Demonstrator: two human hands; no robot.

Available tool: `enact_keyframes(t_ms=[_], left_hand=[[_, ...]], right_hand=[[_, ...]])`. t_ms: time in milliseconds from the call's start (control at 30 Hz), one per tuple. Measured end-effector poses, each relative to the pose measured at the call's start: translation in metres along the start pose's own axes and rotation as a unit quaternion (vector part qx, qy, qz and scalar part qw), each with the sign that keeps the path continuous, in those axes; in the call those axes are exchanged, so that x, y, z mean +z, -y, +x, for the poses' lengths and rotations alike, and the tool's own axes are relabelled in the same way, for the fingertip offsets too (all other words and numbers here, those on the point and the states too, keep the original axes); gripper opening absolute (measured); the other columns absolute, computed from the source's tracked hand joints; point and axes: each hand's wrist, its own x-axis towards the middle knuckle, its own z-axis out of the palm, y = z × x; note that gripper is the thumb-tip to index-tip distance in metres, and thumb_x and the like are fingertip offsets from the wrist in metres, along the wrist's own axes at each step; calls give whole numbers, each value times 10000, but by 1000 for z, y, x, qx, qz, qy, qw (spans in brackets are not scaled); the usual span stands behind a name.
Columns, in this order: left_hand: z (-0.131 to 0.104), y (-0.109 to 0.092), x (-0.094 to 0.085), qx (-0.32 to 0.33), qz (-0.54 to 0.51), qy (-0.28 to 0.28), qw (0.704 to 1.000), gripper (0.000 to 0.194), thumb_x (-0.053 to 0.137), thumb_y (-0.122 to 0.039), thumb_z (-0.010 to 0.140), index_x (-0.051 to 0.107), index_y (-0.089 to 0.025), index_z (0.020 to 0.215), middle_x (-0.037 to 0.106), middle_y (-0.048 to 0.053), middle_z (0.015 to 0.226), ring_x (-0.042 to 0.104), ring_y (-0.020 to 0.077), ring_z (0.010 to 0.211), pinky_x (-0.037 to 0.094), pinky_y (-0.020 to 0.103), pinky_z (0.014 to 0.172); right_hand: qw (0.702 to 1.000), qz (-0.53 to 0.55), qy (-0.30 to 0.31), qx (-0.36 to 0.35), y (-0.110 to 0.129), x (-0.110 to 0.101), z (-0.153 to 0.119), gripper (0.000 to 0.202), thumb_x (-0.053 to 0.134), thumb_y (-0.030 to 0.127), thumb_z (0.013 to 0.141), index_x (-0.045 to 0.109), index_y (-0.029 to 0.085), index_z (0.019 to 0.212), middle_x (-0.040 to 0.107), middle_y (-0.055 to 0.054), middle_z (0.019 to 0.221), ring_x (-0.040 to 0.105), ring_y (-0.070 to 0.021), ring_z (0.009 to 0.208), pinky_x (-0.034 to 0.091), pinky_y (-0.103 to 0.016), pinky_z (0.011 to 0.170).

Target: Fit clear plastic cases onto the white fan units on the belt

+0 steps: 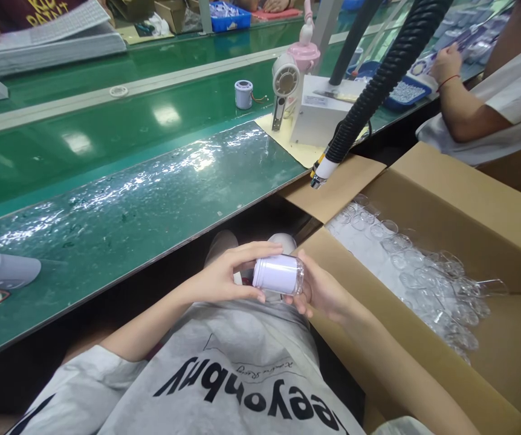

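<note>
Over my lap, both hands hold a pale lavender cylindrical housing (275, 275) lying on its side. My left hand (228, 273) grips its left end, thumb below and fingers above. At its right end sits a clear plastic cover (300, 276), with my right hand (321, 289) closed around it. The cover fits over or against the housing's end; how far on it is I cannot tell. To the right, an open cardboard box (355, 278) contains many similar clear covers (442, 284).
A black corrugated hose (373, 90) with a metal-tipped nozzle hangs above the box flap. On the green bench stand a handheld fan (284, 84) and a white machine (317, 112). Wired lavender housings lie at left (11, 270) and farther back (243, 95). Co-workers' arms (464, 103) are nearby.
</note>
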Motion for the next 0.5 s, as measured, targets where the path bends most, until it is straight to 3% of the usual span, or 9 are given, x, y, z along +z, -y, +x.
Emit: enact_keyframes(t_ms=[100,200,300,400,467,500], left_hand=[[0,-5,1,-7,23,-3,1000,762,830,-230,691,524,-338,1380,524,93,1439,444,294,1377,457,441,1086],[0,-13,4,-40,35,-7,999,689,793,-250,736,530,-312,1369,548,103,1379,531,280,1276,531,388,986],[0,-21,7,-81,30,-14,996,636,764,-270,765,527,-280,1355,571,106,1303,604,247,1131,563,347,897],[0,-25,9,-122,-8,-30,992,612,735,-288,794,503,-262,1360,579,100,1271,635,213,1026,566,317,849],[-1,-27,10,-138,-29,-42,989,593,718,-300,811,496,-263,1359,581,91,1251,635,190,973,563,288,804],[-1,-27,10,-142,-37,-45,988,583,712,-304,816,496,-269,1357,580,84,1244,630,184,962,560,278,789]], right_hand=[[999,20,16,46,1,0,0,696,219,667,986,619,131,795,623,-42,494,526,-85,316,372,-112,273],[996,27,34,77,1,-1,-1,772,129,674,986,632,129,769,591,-29,473,493,-64,297,342,-94,266],[996,-2,55,66,-1,-4,-1,790,150,722,956,643,118,830,584,-28,494,510,-71,328,354,-101,283],[994,-85,51,-52,-5,-7,-4,798,254,817,876,624,126,1028,666,-76,716,622,-131,498,457,-161,355],[969,-175,9,-177,-7,-10,-6,761,341,809,864,552,166,1212,668,-137,1059,692,-212,794,588,-267,555],[943,-229,-16,-241,-7,-11,-8,724,423,772,867,493,199,1303,593,-154,1257,668,-253,977,611,-339,711]])
